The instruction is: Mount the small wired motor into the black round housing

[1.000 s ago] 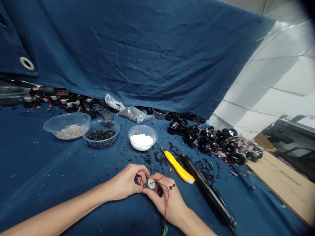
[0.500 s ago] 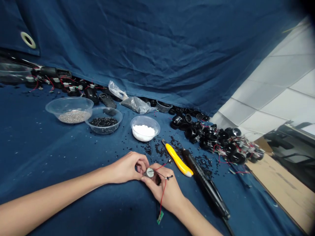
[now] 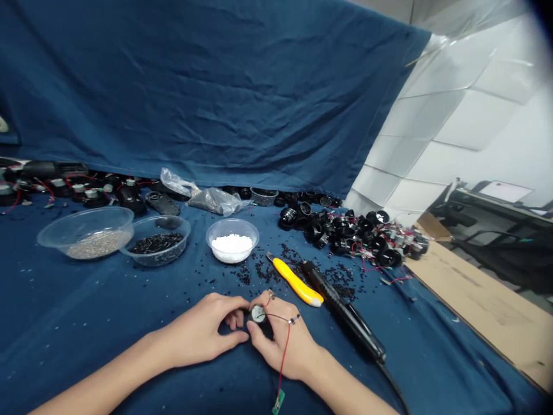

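My right hand (image 3: 285,331) is closed around a small round motor (image 3: 258,313), its pale end face up and a dark casing around it. From the motor, thin wires drape over the back of the hand. A red wire hangs down to a small green circuit board (image 3: 279,402) near the bottom edge. My left hand (image 3: 211,328) is at the motor's left side, thumb and index finger apart, other fingers curled. Its fingertips are close to the casing; whether they touch it I cannot tell. The casing's underside is hidden by the right hand.
Ahead are clear bowls of silver pieces (image 3: 101,244), black screws (image 3: 158,243) and white bits (image 3: 232,244). A yellow utility knife (image 3: 298,282) and a corded black electric screwdriver (image 3: 345,314) lie right, among scattered black bits. Black housings (image 3: 341,230) with wires are piled behind; cardboard (image 3: 484,311) lies far right.
The view has swung right and up, so the bowls and tools appear further left. My left thumb has spread away from the index finger. The motor stays in my right hand.
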The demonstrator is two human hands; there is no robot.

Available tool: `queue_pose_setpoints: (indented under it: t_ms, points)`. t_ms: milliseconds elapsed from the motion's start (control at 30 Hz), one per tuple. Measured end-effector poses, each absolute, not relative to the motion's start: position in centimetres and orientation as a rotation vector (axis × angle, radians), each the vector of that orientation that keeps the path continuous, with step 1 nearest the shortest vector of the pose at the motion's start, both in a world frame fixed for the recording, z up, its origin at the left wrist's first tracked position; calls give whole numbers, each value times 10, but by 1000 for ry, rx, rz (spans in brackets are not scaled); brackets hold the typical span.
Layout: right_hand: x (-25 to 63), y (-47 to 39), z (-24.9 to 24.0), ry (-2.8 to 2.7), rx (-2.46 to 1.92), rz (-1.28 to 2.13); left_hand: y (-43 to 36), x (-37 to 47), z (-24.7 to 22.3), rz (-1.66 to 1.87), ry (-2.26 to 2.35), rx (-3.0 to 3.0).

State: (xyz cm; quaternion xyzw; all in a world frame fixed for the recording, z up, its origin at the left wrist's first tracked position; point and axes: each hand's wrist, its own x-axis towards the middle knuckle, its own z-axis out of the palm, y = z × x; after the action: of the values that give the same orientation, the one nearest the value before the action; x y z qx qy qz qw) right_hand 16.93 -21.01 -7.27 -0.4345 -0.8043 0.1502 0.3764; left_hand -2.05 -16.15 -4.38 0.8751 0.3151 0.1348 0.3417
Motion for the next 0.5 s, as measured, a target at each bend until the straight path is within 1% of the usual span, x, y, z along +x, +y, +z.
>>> queue_pose_setpoints:
  t_ms: [100,267,500]
  points:
    - [172,-210,-72,-2109,-1139,334,-163,-18,-46,361,822,2204]
    - [171,-211,-75,-2222,-1237,291,-165,-17,-47,348,971,2491]
    - [162,-216,-77,-2328,-1350,13,-179,-10,-50,220,1098,2773]
